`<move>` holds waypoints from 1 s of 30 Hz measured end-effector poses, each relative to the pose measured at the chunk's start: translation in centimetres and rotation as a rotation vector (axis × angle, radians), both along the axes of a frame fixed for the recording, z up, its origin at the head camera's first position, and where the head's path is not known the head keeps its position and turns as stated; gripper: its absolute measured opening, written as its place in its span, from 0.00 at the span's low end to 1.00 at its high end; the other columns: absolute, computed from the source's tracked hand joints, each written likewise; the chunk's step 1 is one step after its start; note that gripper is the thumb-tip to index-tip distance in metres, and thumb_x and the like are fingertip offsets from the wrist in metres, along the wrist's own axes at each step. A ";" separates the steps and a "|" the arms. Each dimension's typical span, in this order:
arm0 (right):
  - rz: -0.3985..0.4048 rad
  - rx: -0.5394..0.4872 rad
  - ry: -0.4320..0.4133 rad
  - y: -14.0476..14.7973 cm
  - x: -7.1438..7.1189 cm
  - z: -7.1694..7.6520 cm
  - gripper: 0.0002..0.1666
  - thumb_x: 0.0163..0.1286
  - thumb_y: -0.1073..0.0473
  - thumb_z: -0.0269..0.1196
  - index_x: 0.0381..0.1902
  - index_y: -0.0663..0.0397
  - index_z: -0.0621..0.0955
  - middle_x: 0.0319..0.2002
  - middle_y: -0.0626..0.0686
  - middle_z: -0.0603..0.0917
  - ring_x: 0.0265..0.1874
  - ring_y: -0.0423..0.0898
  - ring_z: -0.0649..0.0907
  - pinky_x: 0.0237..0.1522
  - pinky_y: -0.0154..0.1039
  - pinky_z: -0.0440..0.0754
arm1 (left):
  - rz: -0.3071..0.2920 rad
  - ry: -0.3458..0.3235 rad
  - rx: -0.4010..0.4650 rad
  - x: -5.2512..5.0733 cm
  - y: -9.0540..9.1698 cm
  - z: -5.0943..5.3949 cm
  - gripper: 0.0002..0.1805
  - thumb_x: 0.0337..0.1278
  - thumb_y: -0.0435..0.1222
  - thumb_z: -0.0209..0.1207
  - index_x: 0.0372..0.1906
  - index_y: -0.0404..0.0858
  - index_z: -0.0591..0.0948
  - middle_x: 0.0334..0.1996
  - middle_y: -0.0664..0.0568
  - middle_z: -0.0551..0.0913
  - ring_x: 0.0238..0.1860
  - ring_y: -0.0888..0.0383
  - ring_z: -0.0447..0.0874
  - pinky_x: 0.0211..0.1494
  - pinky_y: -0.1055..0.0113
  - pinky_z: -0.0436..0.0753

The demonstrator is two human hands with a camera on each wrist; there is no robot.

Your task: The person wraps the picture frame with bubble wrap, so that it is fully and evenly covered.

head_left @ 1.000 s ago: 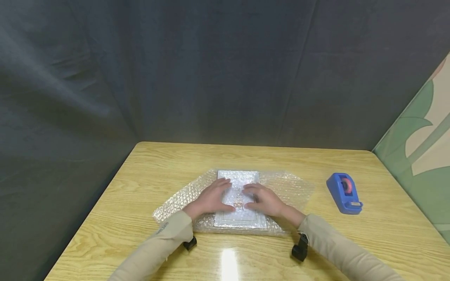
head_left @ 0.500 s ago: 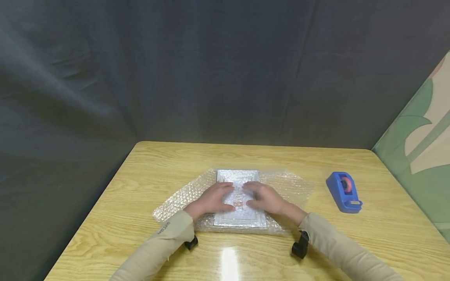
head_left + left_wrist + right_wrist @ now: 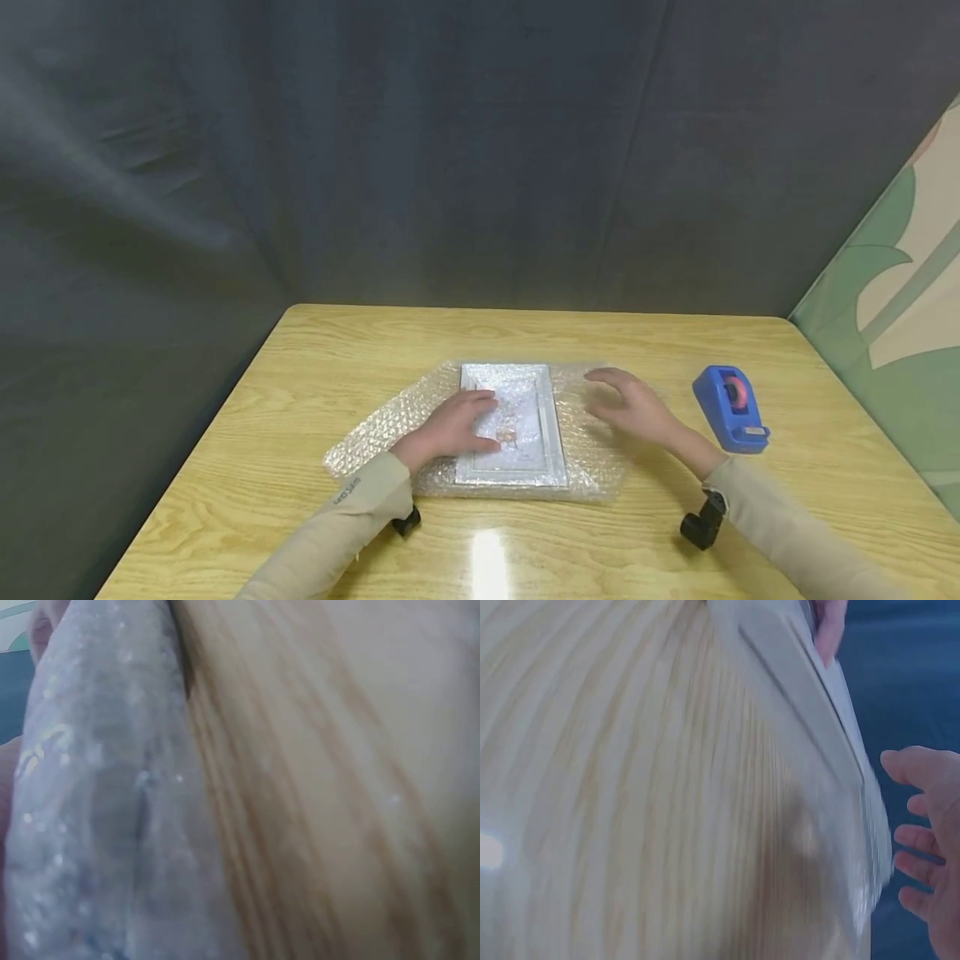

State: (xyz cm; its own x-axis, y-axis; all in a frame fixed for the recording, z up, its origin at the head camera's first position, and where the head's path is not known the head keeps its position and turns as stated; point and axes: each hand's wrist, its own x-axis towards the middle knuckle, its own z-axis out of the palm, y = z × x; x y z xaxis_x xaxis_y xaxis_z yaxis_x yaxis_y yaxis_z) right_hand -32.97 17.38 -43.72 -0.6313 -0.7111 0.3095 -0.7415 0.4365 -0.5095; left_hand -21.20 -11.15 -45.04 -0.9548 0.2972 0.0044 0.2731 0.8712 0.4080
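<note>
Now my left hand point(image 3: 450, 423) rests wide on the bubble-wrapped frame point(image 3: 517, 468). My right hand point(image 3: 633, 408), likewise wide, hovers nearer the worktop's point(image 3: 375, 333) right edge.

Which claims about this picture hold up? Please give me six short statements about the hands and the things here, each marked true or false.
1. Transparent plastic bubble wrap shows on both sides of the pale rectangular frame. True.
2. The dark curtain hangs in front of the frame, hiding it. False: it is behind the table.
3. A blue plastic tape dispenser stands right of the frame. True.
4. The person's bare right hand grips the dispenser. False: it holds nothing, between frame and dispenser.
5. The person's bare left hand is partly over the frame. True.
6. Both sleeves are black. False: they are beige.
</note>
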 end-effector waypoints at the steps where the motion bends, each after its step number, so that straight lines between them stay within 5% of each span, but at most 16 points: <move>1: -0.023 0.005 0.008 0.7 -0.3 -0.2 0.27 0.56 0.60 0.66 0.52 0.67 0.74 0.52 0.65 0.76 0.53 0.62 0.73 0.55 0.57 0.69 | 0.001 0.001 -0.001 0.0 0.0 0.0 0.38 0.46 0.51 0.62 0.62 0.36 0.68 0.65 0.46 0.62 0.66 0.50 0.58 0.70 0.56 0.51; 9: -0.188 0.059 -0.051 5.6 -2.3 -1.0 0.30 0.60 0.61 0.62 0.55 0.75 0.69 0.53 0.73 0.71 0.54 0.68 0.68 0.54 0.62 0.65 | 0.004 0.010 0.000 -0.2 -0.1 -0.4 0.38 0.45 0.51 0.63 0.61 0.37 0.68 0.65 0.47 0.63 0.66 0.52 0.58 0.70 0.57 0.51; 21: -0.310 0.051 -0.142 7.4 -2.1 -1.5 0.31 0.60 0.59 0.62 0.53 0.80 0.68 0.45 0.74 0.76 0.43 0.66 0.77 0.42 0.55 0.77 | -0.004 0.028 0.020 -0.2 -0.2 -0.3 0.38 0.45 0.50 0.64 0.61 0.35 0.69 0.65 0.46 0.64 0.65 0.51 0.59 0.70 0.56 0.50; 25: -0.343 0.013 -0.207 7.4 -2.0 -1.6 0.29 0.59 0.62 0.62 0.53 0.77 0.70 0.41 0.70 0.78 0.39 0.60 0.79 0.33 0.41 0.81 | 0.002 0.016 0.030 -0.1 -0.2 -0.4 0.38 0.45 0.50 0.63 0.61 0.36 0.69 0.65 0.47 0.63 0.66 0.51 0.58 0.70 0.57 0.49; 30: -0.385 -0.126 -0.352 7.2 -1.8 -1.7 0.27 0.60 0.66 0.60 0.55 0.77 0.69 0.41 0.67 0.78 0.32 0.38 0.79 0.24 0.30 0.78 | 0.002 0.015 0.030 -0.1 -0.2 -0.4 0.38 0.45 0.50 0.63 0.61 0.36 0.69 0.65 0.47 0.63 0.66 0.51 0.58 0.70 0.56 0.49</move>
State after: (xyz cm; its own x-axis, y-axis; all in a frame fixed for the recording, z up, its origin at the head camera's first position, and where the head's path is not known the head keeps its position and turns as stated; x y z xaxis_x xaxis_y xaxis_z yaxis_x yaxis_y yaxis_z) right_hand -34.74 24.54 -45.43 -0.9202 -0.3783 0.1002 -0.3147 0.5630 -0.7642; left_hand -21.31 -11.32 -45.42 -0.9551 0.2949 0.0280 0.2779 0.8593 0.4295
